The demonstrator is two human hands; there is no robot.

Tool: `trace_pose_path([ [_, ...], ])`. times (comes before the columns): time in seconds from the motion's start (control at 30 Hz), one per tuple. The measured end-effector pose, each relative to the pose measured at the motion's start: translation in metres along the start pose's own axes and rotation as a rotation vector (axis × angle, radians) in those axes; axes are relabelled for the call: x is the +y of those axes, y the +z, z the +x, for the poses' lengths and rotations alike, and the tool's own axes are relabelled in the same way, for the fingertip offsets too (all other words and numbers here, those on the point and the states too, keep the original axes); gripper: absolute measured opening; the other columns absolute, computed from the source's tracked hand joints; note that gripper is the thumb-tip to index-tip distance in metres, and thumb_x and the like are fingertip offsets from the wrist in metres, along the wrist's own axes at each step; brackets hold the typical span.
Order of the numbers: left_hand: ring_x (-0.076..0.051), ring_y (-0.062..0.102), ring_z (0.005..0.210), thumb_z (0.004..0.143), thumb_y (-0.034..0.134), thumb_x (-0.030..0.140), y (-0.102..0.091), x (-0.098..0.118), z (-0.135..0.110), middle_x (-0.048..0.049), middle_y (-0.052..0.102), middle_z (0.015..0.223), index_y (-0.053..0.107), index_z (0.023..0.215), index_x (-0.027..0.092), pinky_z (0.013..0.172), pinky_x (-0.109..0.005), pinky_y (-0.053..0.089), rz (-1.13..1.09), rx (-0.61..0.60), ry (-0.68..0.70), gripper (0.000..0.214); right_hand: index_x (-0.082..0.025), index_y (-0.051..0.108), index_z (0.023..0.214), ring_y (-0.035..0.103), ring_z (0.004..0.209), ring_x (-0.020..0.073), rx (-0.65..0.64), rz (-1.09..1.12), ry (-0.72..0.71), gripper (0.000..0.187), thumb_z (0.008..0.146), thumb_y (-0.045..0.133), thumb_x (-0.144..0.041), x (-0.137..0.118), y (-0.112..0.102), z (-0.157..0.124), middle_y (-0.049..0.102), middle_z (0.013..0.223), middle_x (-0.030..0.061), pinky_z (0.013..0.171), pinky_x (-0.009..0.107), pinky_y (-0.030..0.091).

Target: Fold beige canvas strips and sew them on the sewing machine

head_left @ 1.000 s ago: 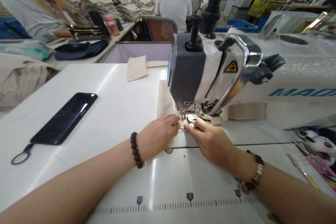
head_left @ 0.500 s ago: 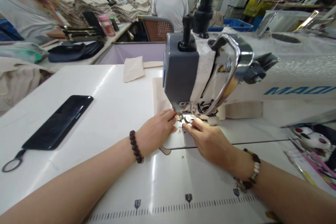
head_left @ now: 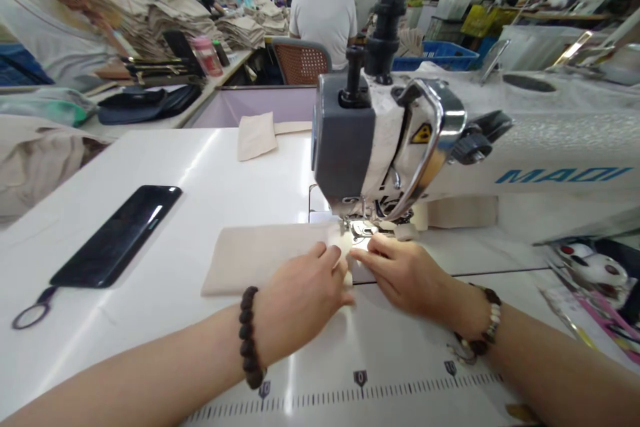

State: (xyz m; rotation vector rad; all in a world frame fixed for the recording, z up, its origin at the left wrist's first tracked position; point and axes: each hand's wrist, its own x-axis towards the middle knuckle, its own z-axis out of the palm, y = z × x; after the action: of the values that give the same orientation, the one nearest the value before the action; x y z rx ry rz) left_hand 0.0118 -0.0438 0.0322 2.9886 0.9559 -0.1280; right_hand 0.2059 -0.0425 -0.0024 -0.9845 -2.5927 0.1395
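Observation:
A flat beige fabric piece [head_left: 260,253] lies turned sideways on the white table, its right end near the needle of the sewing machine [head_left: 345,140]. My left hand [head_left: 305,300] is on its right end, fingers bent over the cloth and closed on that edge. Just right of the needle area, my right hand [head_left: 407,273] has its index finger stretched toward the cloth's edge. Its other fingers are curled in, and whatever they may hold is hidden. Light from the machine falls on the metal presser foot [head_left: 363,230] between both hands.
A black phone [head_left: 120,237] with a ring strap lies at left. Behind the machine head rests another beige piece [head_left: 257,136]. Scissors and small tools [head_left: 595,280] are at right. A person [head_left: 324,13] sits ahead beside a brown chair [head_left: 303,61].
The fabric piece has come out from behind the needle and swung round to lie leftward. My left hand has moved nearer to me with it; my right hand has barely shifted.

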Motion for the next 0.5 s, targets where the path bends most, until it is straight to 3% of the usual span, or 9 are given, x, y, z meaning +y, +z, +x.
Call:
trace_pose_path([
  [0.1, -0.020, 0.051, 0.079, 0.086, 0.050, 0.015, -0.0048, 0.0032, -0.0043, -0.0074, 0.057, 0.088, 0.059, 0.091, 0.010, 0.066, -0.030, 0.046, -0.059, -0.056, 0.071, 0.011, -0.015, 0.060, 0.086, 0.042, 0.060, 0.0144, 0.006, -0.013, -0.100, 0.030, 0.088, 0.030, -0.014, -0.0022, -0.0043, -0.0020, 0.050, 0.067, 0.0039, 0.054, 0.027, 0.030],
  [0.17, -0.019, 0.051, 0.079, 0.085, 0.048, 0.008, -0.0068, 0.0031, -0.0053, -0.0068, 0.057, 0.088, 0.058, 0.091, 0.010, 0.065, -0.029, 0.046, -0.126, -0.098, 0.062, 0.013, -0.015, 0.060, 0.084, 0.039, 0.057, 0.0146, -0.006, -0.027, -0.152, 0.031, 0.088, 0.030, -0.015, -0.0046, -0.0064, -0.0030, 0.049, 0.065, 0.0033, 0.052, 0.029, 0.026],
  [0.4, -0.020, 0.052, 0.084, 0.086, 0.044, 0.007, -0.0064, 0.0024, -0.0036, -0.0086, 0.058, 0.094, 0.057, 0.097, 0.009, 0.070, -0.031, 0.049, -0.151, -0.156, 0.058, 0.017, -0.015, 0.060, 0.081, 0.035, 0.054, 0.0141, -0.012, -0.060, -0.182, 0.032, 0.090, 0.029, -0.016, -0.0077, -0.0056, -0.0044, 0.049, 0.064, 0.0030, 0.052, 0.030, 0.024],
  [0.5, -0.020, 0.052, 0.086, 0.086, 0.043, 0.008, -0.0035, -0.0005, -0.0034, -0.0087, 0.058, 0.094, 0.056, 0.097, 0.009, 0.073, -0.030, 0.049, -0.155, -0.124, 0.051, 0.017, -0.014, 0.061, 0.082, 0.037, 0.054, 0.0142, 0.007, -0.084, -0.149, 0.032, 0.090, 0.030, -0.015, -0.0071, -0.0026, -0.0035, 0.049, 0.063, 0.0031, 0.051, 0.030, 0.024],
])
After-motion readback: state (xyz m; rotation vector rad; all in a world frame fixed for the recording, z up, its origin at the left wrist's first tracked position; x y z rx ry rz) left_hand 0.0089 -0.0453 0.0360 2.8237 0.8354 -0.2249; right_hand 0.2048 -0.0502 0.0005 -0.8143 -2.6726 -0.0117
